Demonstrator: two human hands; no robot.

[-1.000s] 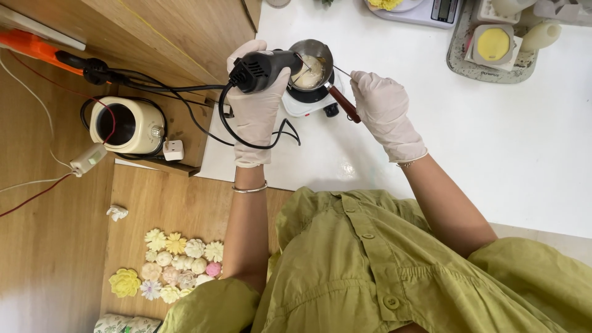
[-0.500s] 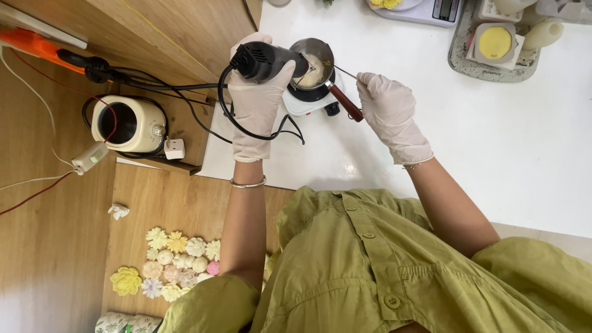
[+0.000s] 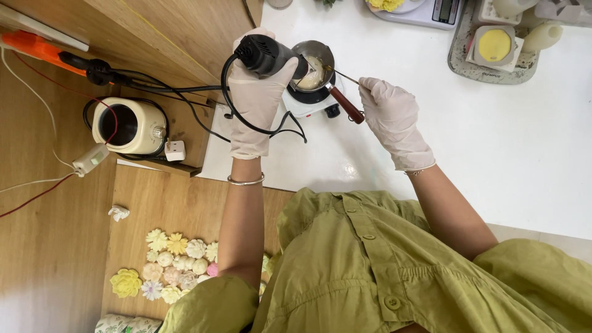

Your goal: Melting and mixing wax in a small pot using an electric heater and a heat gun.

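My left hand (image 3: 258, 102), in a white glove, grips a black heat gun (image 3: 266, 55) whose nozzle points into a small metal pot (image 3: 313, 61). The pot holds pale melted material and sits on a small white hot plate (image 3: 308, 102); its dark red handle (image 3: 345, 105) sticks out to the right. My right hand (image 3: 391, 117), also gloved, pinches a thin metal stick (image 3: 345, 76) whose tip reaches into the pot. The heat gun's black cable (image 3: 246, 123) loops down past my left wrist.
A cream electric pot (image 3: 126, 126) stands on the wooden shelf at left beside a white plug (image 3: 174, 150) and an orange tool (image 3: 37, 46). Several pastel flower shapes (image 3: 176, 262) lie below. A grey tray (image 3: 475, 74) with a yellow disc and a scale (image 3: 431, 9) sit at the back.
The heat gun has tilted a little closer over the pot. My right hand has stayed near the pot handle, still holding the stick.
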